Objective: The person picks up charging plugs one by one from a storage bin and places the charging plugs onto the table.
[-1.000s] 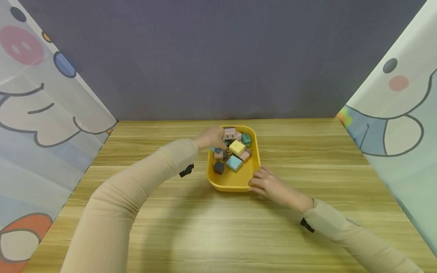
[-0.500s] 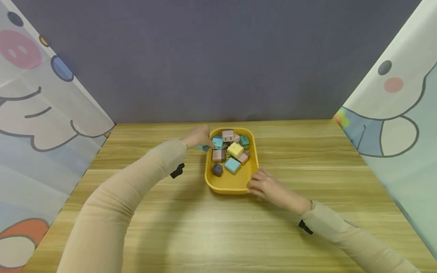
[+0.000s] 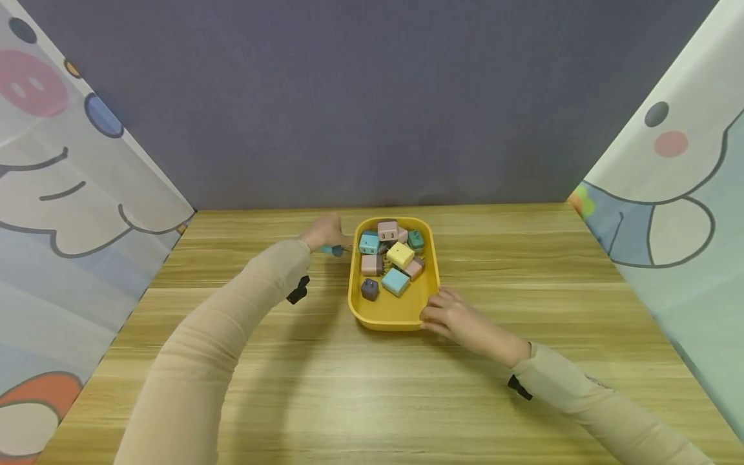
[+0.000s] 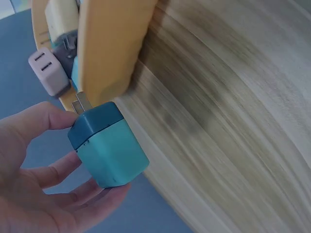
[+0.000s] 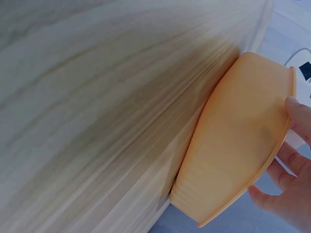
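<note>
My left hand (image 3: pixel 325 232) is just left of the yellow plastic basket (image 3: pixel 386 325) and grips a teal charger plug (image 4: pixel 114 150). In the left wrist view its darker end and metal prongs point up, with the thumb at one side and fingers beneath. The right hand (image 3: pixel 462 321) holds the basket's near right corner, fingers hooked over the rim. Inside lie several other charger plugs: a pink one (image 3: pixel 387 230) with two ports, a blue one (image 3: pixel 369 243), a yellow one (image 3: pixel 401 255), a light blue one (image 3: pixel 396 282), a dark one (image 3: pixel 369 290) and a green one (image 3: pixel 415 239).
The basket stands on a wood-grain table (image 3: pixel 325 400), towards its back edge. Behind rises a dark grey panel (image 3: pixel 378 103). Cartoon-printed cloths line the left side (image 3: pixel 87 226) and the right side (image 3: pixel 686 213).
My left hand has moved left out of the basket, carrying the teal charger plug over its left rim. The blue charger plug in the basket has come into view. The right hand keeps its hold.
</note>
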### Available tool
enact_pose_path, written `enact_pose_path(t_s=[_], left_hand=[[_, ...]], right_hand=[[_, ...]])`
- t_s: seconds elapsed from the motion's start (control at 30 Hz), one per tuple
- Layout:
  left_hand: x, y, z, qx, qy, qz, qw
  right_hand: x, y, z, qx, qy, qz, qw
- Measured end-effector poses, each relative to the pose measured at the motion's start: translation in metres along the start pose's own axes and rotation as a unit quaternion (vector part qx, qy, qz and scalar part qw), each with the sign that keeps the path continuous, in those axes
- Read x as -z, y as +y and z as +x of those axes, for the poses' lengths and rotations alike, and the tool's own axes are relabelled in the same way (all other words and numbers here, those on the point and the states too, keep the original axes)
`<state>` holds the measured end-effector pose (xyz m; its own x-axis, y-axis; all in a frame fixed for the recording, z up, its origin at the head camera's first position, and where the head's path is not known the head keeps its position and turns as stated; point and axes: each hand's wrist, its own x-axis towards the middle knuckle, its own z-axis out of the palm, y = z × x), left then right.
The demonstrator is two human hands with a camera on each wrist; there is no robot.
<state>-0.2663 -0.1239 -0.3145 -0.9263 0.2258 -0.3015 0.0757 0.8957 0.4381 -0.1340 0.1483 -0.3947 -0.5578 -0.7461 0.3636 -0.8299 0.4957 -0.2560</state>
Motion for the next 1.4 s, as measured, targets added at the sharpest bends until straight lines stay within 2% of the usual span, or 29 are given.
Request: enact_pose_path(t_s=[0.43,0.87,1.1,1.4], left_hand=[[-0.002,-0.016,0.007,0.055,0.028,0.004,0.9981],[-0.009,-0.026,0.022,0.073,0.052,0.006,0.9959],[-0.013,-0.029,0.028,0.087,0.042,0.036,0.9946],[-0.016,-0.035,0.034,0.102,0.042,0.024,0.9937]], right_hand=[[0.0,0.0,0.0,0.008,0.012,0.0,0.9999],[0.0,0.0,0.0,0.016,0.016,0.003,0.9997],[0.0,-0.001,0.0,0.01,0.012,0.001,0.9999],[0.0,-0.001,0.0,0.01,0.01,0.0,0.9999]])
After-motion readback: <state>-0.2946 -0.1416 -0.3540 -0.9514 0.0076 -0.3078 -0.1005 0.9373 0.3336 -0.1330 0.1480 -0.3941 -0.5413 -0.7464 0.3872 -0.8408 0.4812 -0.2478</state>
